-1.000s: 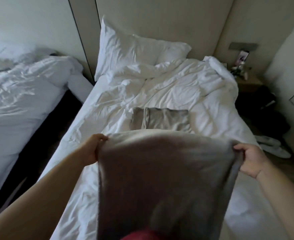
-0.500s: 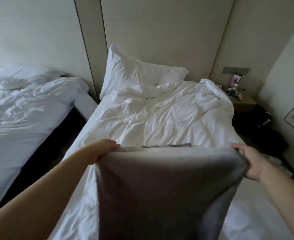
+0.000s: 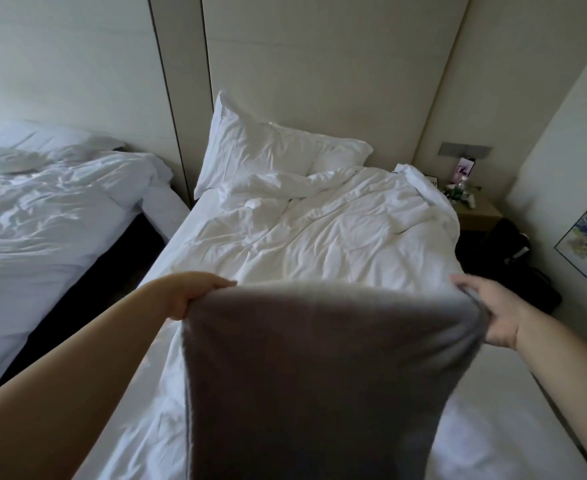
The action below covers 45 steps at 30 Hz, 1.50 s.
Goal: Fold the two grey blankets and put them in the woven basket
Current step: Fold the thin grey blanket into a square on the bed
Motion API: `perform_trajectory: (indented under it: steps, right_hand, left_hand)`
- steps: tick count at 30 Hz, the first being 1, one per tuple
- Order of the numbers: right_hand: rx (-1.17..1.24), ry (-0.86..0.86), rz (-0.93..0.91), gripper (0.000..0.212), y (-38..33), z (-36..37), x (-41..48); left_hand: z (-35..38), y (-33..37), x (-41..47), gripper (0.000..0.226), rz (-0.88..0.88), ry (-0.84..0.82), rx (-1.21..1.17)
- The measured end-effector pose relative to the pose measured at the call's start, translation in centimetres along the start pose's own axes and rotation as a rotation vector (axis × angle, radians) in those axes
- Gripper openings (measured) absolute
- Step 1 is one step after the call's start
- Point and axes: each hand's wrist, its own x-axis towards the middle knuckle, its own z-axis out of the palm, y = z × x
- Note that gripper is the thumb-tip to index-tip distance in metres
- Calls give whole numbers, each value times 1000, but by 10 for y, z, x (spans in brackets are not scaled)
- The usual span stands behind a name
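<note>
A grey blanket [image 3: 319, 375] hangs in front of me over the near end of the bed, stretched wide by its top edge. My left hand [image 3: 195, 292] grips its top left corner. My right hand [image 3: 489, 313] pinches its top right corner. The hanging cloth hides the middle of the bed behind it, so the second grey blanket is out of sight. The woven basket is not in view.
The bed [image 3: 337, 237] has a rumpled white duvet and a white pillow [image 3: 268, 154] at the wall. A second white bed [image 3: 43, 216] stands to the left across a dark gap. A wooden nightstand [image 3: 479, 213] with small items and dark bags [image 3: 527, 265] are at the right.
Both hands have lifted the grey blanket higher. The folded grey blanket on the duvet, visible one second ago, is now hidden behind it. My view has tilted up toward the wall.
</note>
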Motion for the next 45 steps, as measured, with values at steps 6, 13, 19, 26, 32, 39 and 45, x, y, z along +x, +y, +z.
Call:
perform_trajectory:
  steps: [6, 13, 19, 26, 32, 39, 45]
  right_hand:
    - [-250, -41, -22, 22, -17, 7, -10]
    - [417, -73, -306, 51, -91, 41, 0]
    - [324, -14, -387, 12, -143, 60, 18]
    - [299, -25, -332, 16, -145, 40, 34]
    - [184, -25, -149, 19, -148, 27, 32]
    - [-110, -108, -163, 31, -185, 24, 13]
    - [232, -117, -582, 50, -219, 46, 10]
  left_hand:
    - [-2, 21, 7, 32, 205, 49, -106]
    - [-4, 83, -1, 27, 325, -85, -97]
    - [2, 156, -17, 53, 700, 243, -335]
    - [0, 152, -6, 31, 521, 81, -258]
    - [-2, 159, -2, 30, 552, 79, -392]
    - [-8, 187, -37, 21, 245, -23, -7]
    - [3, 226, -48, 49, 818, 49, -558]
